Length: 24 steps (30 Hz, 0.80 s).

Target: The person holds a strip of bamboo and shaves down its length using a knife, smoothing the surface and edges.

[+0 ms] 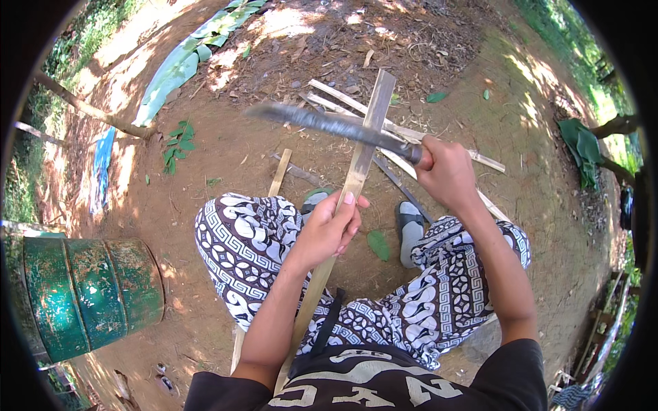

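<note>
My left hand [334, 231] is closed around a long split-wood strip [358, 168], which slants from my lap up and away from me. A machete [315, 122] is in my right hand [445, 171], its fingers wrapped round the handle. The dark blade points left and crosses over the strip's far part; whether it touches the wood I cannot tell. Several more pale strips [343, 96] lie on the ground beyond and to the right of the machete. A short pale piece [279, 172] rests by my left knee.
At the left lies a rusty green drum [96, 291]. A large green leaf [171, 72] stretches across the far left ground, near a blue sheet [102, 168] and a branch [96, 113]. My sandalled foot [410, 231] is between the strips and my right leg. Dry litter covers the far soil.
</note>
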### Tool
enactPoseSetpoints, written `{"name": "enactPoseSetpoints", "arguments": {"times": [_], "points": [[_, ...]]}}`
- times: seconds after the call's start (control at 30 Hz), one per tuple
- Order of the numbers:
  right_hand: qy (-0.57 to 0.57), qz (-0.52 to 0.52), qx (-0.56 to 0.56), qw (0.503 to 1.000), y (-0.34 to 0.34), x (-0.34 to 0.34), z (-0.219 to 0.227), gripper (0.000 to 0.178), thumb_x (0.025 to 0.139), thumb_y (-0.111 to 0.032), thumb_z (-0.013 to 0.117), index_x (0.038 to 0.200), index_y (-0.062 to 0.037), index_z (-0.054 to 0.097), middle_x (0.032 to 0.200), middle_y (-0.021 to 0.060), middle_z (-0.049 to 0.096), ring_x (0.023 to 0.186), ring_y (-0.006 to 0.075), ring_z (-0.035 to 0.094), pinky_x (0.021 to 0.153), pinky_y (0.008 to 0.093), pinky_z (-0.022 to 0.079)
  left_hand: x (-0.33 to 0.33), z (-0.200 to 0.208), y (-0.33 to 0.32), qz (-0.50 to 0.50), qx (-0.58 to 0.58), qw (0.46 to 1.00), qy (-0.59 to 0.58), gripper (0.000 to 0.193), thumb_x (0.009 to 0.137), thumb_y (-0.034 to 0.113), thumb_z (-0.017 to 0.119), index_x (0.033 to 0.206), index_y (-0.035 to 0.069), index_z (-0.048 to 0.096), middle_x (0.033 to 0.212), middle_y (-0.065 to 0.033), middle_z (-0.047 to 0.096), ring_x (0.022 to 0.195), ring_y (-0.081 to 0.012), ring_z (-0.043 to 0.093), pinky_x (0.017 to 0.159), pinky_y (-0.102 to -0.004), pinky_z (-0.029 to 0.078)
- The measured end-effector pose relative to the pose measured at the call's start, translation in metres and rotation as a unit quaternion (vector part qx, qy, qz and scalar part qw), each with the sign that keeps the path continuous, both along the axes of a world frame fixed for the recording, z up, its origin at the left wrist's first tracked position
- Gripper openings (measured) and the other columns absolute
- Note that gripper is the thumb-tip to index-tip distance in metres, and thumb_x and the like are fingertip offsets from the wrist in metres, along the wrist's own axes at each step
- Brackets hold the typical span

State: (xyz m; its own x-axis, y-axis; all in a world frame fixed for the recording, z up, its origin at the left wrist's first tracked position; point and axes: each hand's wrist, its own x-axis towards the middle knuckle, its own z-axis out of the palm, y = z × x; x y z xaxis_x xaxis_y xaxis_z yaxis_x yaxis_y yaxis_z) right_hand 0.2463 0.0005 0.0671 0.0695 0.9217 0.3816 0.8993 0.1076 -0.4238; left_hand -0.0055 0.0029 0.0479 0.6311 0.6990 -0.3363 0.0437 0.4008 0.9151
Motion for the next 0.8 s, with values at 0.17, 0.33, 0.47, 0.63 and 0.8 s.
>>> {"name": "enactPoseSetpoints", "arguments": {"times": [0.17, 0.33, 0.47, 0.63, 0.8], "points": [[-0.144, 0.055, -0.043, 0.987, 0.001, 0.007, 0.000, 0.013, 0.070, -0.010, 0.062, 0.076, -0.0043, 0.052, 0.065, 0.0151, 0.058, 0.062, 0.0390, 0.060, 0.058, 0.0500, 0.048, 0.014, -0.010, -0.014, 0.000, 0.044, 0.999, -0.009, 0.041, 0.109, 0.039, 0.036, 0.123, 0.004, 0.052, 0.066, 0.0063, 0.034, 0.049, -0.0029, 0.031, 0.041, -0.0206, 0.027], [-0.171, 0.043, -0.090, 0.980, 0.008, 0.015, -0.039, 0.013, 0.074, -0.017, 0.065, 0.077, -0.0068, 0.059, 0.064, 0.0145, 0.063, 0.060, 0.0358, 0.065, 0.056, 0.0477, 0.052, 0.015, -0.043, -0.016, -0.001, 0.130, 0.990, 0.051, 0.034, 0.110, 0.034, 0.036, 0.117, 0.004, 0.052, 0.065, 0.0064, 0.036, 0.052, -0.0028, 0.032, 0.045, -0.0218, 0.028], [-0.176, 0.073, -0.053, 0.980, 0.022, 0.022, -0.056, 0.013, 0.073, -0.017, 0.065, 0.077, -0.0063, 0.058, 0.064, 0.0138, 0.063, 0.060, 0.0367, 0.064, 0.058, 0.0486, 0.052, 0.012, -0.049, -0.017, 0.012, 0.196, 0.976, 0.092, 0.033, 0.110, 0.030, 0.036, 0.114, 0.002, 0.052, 0.066, 0.0051, 0.039, 0.054, -0.0043, 0.034, 0.048, -0.0239, 0.031], [-0.146, 0.039, -0.014, 0.988, 0.035, 0.041, -0.077, 0.015, 0.066, -0.010, 0.064, 0.074, -0.0043, 0.052, 0.067, 0.0159, 0.060, 0.062, 0.0401, 0.061, 0.056, 0.0500, 0.048, 0.013, -0.054, -0.013, 0.003, 0.190, 0.976, 0.105, 0.034, 0.110, 0.031, 0.036, 0.113, 0.000, 0.051, 0.066, 0.0039, 0.041, 0.055, -0.0051, 0.036, 0.049, -0.0247, 0.033], [-0.165, 0.022, -0.017, 0.986, 0.037, 0.028, -0.075, 0.012, 0.075, -0.016, 0.065, 0.076, -0.0064, 0.059, 0.062, 0.0124, 0.062, 0.058, 0.0344, 0.064, 0.055, 0.0479, 0.053, 0.018, -0.053, -0.009, 0.040, 0.171, 0.979, 0.101, 0.035, 0.110, 0.032, 0.036, 0.112, 0.001, 0.052, 0.067, 0.0046, 0.040, 0.056, -0.0047, 0.037, 0.050, -0.0241, 0.033]]}}
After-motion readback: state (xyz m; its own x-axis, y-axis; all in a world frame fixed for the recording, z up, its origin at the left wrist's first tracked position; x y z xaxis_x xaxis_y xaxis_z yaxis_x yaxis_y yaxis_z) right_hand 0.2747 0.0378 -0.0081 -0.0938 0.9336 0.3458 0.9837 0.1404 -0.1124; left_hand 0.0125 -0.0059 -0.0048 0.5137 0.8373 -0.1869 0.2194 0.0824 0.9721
